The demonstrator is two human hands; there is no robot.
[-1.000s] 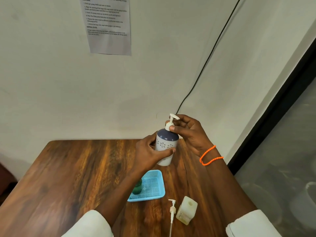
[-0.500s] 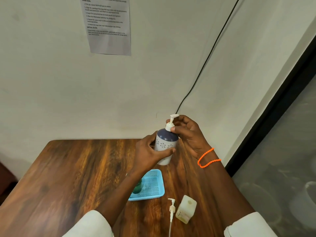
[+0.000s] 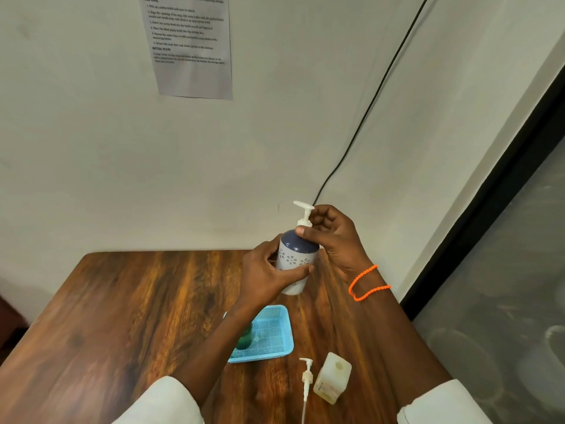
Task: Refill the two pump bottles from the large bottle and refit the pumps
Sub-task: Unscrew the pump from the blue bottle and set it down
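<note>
**A:** Two white sleeves frame the nearest edge of the view. Between them, on the counter (image 3: 107,301), lie a loose pump (image 3: 306,379) with its dip tube running toward the viewer, and just beside it, to the right, a square translucent bottle (image 3: 332,381) with its mouth open.

**B:** And beyond those?

**A:** A blue mesh tray (image 3: 270,335) holding a green object (image 3: 244,338), largely hidden behind the left forearm; whether it is the large bottle cannot be told.

**B:** Where is the bottle being worked on?

**A:** Held clear above the counter, past the tray. The left hand (image 3: 264,278) wraps the body of the blue-and-white pump bottle (image 3: 295,261), thumb across its front. The right hand (image 3: 333,237) pinches the collar of the fitted pump (image 3: 304,214), thumb at the base of the neck, fingers curled behind the stem.

**B:** What differs from a second ago?

**A:** The spout, which pointed right over the right hand, now points left, and the right wrist has rolled. The bottle itself sits in much the same place in the left hand.

**B:** Meaning?

**A:** Judged from that rotation, the pump is being screwed down, so this bottle is near completion. The square bottle remains unpumped, and whether it has been filled is not clear.

**B:** Farthest back?

**A:** A printed sheet (image 3: 189,47) and a black cable (image 3: 367,108) on the wall.
</note>
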